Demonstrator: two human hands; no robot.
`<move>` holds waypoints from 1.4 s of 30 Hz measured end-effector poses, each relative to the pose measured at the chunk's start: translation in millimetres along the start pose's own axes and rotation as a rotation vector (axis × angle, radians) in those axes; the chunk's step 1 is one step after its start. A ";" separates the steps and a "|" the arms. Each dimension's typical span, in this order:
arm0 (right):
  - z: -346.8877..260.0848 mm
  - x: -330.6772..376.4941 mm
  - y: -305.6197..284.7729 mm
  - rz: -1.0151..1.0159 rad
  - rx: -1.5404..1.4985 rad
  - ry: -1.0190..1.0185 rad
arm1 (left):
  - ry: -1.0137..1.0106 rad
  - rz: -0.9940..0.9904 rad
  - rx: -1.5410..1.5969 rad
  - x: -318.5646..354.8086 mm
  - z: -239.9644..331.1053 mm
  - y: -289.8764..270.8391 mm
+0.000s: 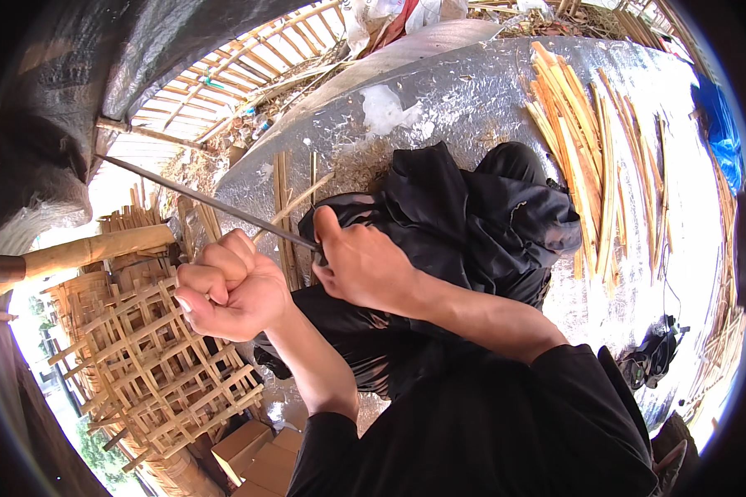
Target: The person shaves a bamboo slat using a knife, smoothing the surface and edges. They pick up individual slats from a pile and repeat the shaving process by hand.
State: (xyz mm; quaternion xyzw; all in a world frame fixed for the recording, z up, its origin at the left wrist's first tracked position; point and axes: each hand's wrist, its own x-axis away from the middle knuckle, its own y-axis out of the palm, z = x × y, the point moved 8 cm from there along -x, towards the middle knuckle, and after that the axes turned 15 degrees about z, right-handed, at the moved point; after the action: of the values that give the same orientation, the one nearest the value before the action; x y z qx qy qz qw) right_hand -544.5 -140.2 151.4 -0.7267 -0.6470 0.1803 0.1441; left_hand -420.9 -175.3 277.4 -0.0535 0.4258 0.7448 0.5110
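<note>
My right hand [369, 265] is wrapped round the dark handle of a long, thin metal blade [215, 204], with the thumb along the top. The blade slants up to the far left, passing just beyond my left hand [234, 286]. That left hand is closed in a fist, fingers curled toward the palm, and nothing shows in it. A pale bamboo strip [300, 202] lies past the blade, its lower end near the fist. Black cloth [464, 203] covers my lap beyond the right hand.
A woven bamboo lattice [162, 364] stands at the left, by a thick bamboo pole [99, 248] and cardboard boxes [261, 455]. Split bamboo strips [576, 157] lie on the silvery ground sheet [464, 91] at the right. A blue plastic bag [719, 132] hangs at the far right.
</note>
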 end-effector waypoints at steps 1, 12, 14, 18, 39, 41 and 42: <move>1.3 0.7 1.9 -0.008 -0.011 0.035 | 0.042 -0.039 -0.031 2.6 2.4 4.8; 42.9 6.9 22.8 -0.016 0.042 0.124 | 0.011 0.021 -0.052 -8.4 -2.7 -2.3; 90.9 2.8 33.2 0.076 0.152 0.004 | -0.059 0.123 -0.008 -14.5 -5.7 -15.3; 49.1 -2.8 24.7 -0.012 0.133 0.007 | -0.018 0.124 -0.060 -10.5 7.1 -28.2; 162.4 -9.3 63.9 -0.075 0.206 0.145 | -0.020 0.200 -0.081 -26.9 10.2 -45.6; 141.6 -11.5 55.4 -0.074 0.223 0.128 | 0.003 0.171 -0.094 -24.7 14.6 -54.9; 125.2 -12.5 49.2 -0.080 0.238 0.115 | 0.002 0.172 -0.094 -26.1 13.5 -55.8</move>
State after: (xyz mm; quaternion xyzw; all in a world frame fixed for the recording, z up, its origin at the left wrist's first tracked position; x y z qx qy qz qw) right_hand -558.2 -161.6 18.8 -0.6871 -0.6403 0.2081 0.2731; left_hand -358.7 -178.2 267.1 -0.0413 0.3937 0.8052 0.4416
